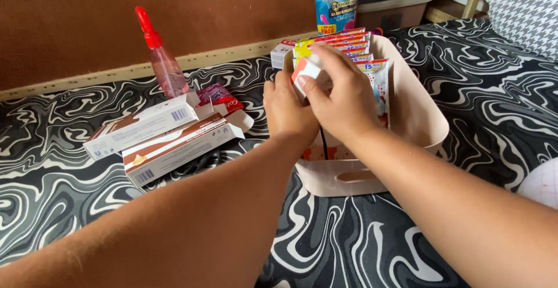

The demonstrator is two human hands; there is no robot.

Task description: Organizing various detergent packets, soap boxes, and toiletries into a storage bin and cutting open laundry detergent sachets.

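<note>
Both my hands are over a beige plastic bin [427, 126] on a black-and-white swirl bedsheet [70, 195]. My right hand [343, 93] grips a small white and orange box [306, 70] at the bin's left side, thumb on its front. My left hand [286, 111] touches the same box from the left, fingers curled on it. Behind the hands, several slim packets and cartons [349, 44] stand upright in a row inside the bin.
Two long brown-and-white cartons [165, 140] lie open-ended to the left. A pink spray bottle with a red nozzle [163, 61] and a red pouch [218, 97] are behind them. A blue refill pouch [336, 0] and a lidded storage tub [395, 9] stand by the wall.
</note>
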